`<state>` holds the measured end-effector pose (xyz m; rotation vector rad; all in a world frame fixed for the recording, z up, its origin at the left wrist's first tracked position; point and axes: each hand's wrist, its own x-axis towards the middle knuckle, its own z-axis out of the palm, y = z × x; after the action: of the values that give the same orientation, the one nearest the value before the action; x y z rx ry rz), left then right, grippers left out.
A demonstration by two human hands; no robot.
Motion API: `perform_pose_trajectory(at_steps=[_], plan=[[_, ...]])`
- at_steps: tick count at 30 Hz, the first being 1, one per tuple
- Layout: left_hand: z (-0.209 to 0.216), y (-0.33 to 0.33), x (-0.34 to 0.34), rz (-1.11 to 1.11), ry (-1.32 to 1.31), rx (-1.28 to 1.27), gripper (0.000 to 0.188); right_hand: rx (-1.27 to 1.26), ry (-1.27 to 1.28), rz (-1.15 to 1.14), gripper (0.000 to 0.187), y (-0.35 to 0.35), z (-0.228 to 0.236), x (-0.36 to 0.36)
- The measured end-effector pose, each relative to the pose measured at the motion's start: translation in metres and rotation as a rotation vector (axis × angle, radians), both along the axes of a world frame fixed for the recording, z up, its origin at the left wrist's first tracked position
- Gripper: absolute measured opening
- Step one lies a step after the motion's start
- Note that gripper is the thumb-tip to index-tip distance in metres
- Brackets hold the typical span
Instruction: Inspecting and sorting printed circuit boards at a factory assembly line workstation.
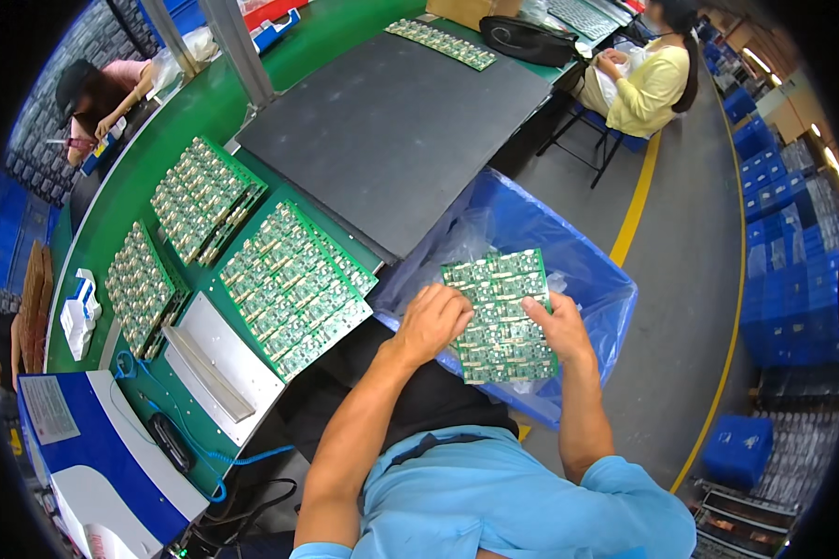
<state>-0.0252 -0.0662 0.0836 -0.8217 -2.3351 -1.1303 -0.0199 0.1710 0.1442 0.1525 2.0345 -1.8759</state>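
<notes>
A green circuit board panel (502,321) is held up in front of me, over a blue bin (583,252) lined with clear plastic. My left hand (432,321) grips its left edge with curled fingers. At the opposite edge my right hand (561,326) holds it, thumb on the face and the other fingers hidden behind. To the left, a large stack of circuit board panels (294,284) lies on the green bench. Two more stacks, one farther back (205,197) and one at the left (140,289), rest beyond it.
A black mat (391,130) covers much of the bench, with a row of boards (440,44) at its far edge. A blue and white machine (107,456) with a metal plate stands at lower left. Seated people work at far right (639,88) and across the bench (107,98).
</notes>
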Motion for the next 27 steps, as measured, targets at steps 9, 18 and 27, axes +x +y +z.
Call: perform_pose_trajectory(at_steps=[9,18,27], plan=[[-0.012,-0.010,0.000,0.082,0.049,0.031,0.014,0.193,0.122,0.054,0.027,-0.015,-0.009,-0.008],[-0.030,0.024,0.005,0.114,0.049,0.133,0.012,0.212,0.173,-0.001,0.023,0.016,-0.027,-0.001],[-0.012,0.015,0.004,0.123,-0.100,0.247,0.014,0.073,0.181,0.018,0.026,0.017,-0.019,-0.017]])
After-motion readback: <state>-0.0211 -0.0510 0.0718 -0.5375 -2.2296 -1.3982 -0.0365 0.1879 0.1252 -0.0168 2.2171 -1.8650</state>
